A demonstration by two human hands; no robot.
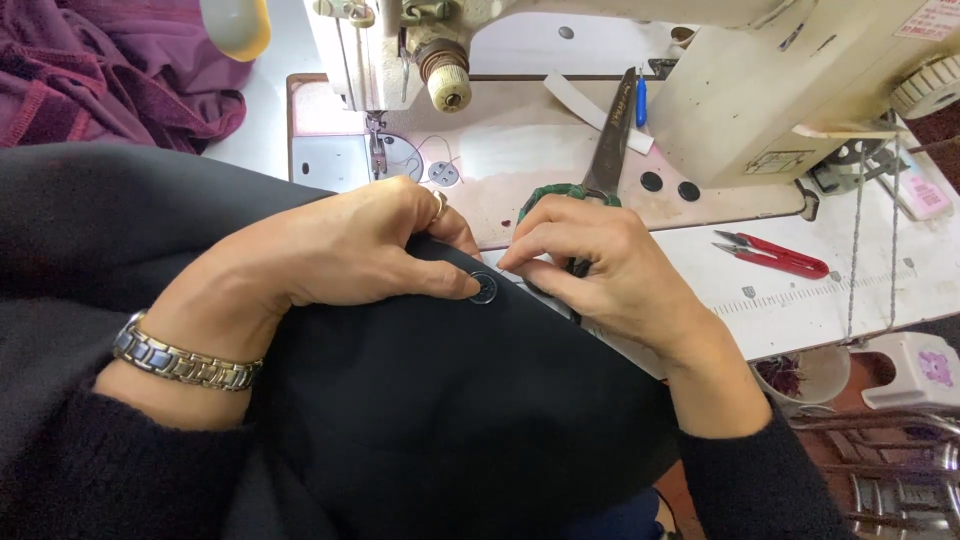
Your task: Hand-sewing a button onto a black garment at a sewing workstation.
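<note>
While pinching black fabric (430,400), left hand (350,250), right hand (590,265), dark button (483,288) between

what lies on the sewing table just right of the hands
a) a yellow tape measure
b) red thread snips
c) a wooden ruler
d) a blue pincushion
b: a pair of red thread snips lies on the white table to the right of the right hand, while both hands pinch the black fabric by the dark button.
</note>
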